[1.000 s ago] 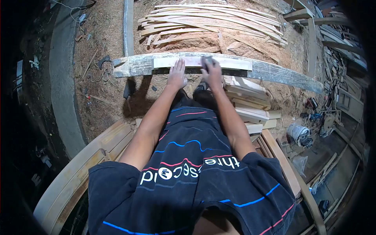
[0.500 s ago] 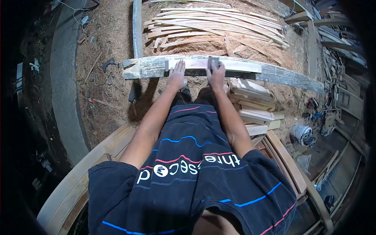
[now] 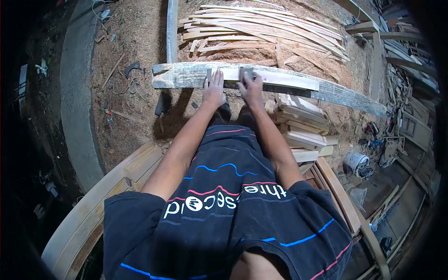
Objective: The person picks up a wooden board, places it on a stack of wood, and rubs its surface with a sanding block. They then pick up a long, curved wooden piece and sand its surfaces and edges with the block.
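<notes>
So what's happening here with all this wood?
A person in a dark striped shirt leans over a long, worn grey plank with a pale wooden strip lying on top. The left hand rests flat on the strip, while the right hand presses a small dark block against it. Thin pale wood slats are piled beyond, on sawdust-covered ground, and stacked pale boards sit to the right.
</notes>
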Available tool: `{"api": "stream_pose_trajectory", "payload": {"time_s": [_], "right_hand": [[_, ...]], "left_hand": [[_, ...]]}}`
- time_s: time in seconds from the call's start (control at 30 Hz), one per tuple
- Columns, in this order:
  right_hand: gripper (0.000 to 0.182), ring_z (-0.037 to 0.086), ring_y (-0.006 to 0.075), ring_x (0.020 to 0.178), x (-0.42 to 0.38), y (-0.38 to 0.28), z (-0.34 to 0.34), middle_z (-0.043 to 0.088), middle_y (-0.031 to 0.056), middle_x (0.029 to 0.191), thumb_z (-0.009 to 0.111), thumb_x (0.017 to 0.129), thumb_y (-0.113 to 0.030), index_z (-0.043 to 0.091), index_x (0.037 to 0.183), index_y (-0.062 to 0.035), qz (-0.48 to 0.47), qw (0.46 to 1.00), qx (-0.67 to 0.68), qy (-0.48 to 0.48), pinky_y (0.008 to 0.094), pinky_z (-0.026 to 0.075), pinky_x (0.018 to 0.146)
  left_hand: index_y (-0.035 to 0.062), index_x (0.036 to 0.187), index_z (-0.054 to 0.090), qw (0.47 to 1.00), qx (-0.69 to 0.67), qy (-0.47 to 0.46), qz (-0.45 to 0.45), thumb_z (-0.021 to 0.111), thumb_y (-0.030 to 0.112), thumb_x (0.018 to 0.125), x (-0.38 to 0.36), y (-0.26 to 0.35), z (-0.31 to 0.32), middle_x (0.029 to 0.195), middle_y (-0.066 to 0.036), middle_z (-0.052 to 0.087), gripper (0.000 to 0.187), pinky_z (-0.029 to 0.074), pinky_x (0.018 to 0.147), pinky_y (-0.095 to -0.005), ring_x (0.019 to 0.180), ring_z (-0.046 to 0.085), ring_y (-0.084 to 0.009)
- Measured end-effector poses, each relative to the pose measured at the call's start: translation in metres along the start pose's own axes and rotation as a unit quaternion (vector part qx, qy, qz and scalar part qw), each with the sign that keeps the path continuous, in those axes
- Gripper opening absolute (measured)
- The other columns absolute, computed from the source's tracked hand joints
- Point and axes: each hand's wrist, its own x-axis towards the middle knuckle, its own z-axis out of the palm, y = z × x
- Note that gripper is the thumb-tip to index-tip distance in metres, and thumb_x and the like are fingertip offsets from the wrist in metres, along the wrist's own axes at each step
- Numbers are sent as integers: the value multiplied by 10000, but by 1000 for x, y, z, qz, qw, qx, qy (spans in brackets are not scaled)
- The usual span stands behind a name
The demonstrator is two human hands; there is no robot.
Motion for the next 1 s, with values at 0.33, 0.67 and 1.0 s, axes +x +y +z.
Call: {"api": "stream_pose_trajectory", "payload": {"time_s": [0.33,0.67,1.0], "right_hand": [[525,558,448,1139,9,-34,27,575,273,1216,822,792,-194,649,1272,-70,66,997,-14,29,504,455,1001],[467,522,446,1203,1,19,-8,559,276,1294,780,807,-209,646,1233,-71,174,975,-55,124,542,422,1026],[482,534,482,1201,17,-53,33,533,321,1326,765,830,-177,599,1273,-84,-52,994,57,-80,549,454,1011]], "left_hand": [[9,1635,130,1000,-15,2,6,689,270,851,-8,-13,4,1725,-133,125,997,234,1247,-540,1578,186,-286],[3,1631,144,1000,-7,4,7,686,289,853,-12,-14,1,1719,-145,134,990,243,1243,-552,1576,185,-304],[-33,1609,169,998,-59,24,-10,745,333,842,-10,-32,12,1701,-214,148,1027,223,1241,-579,1566,193,-371]]}}
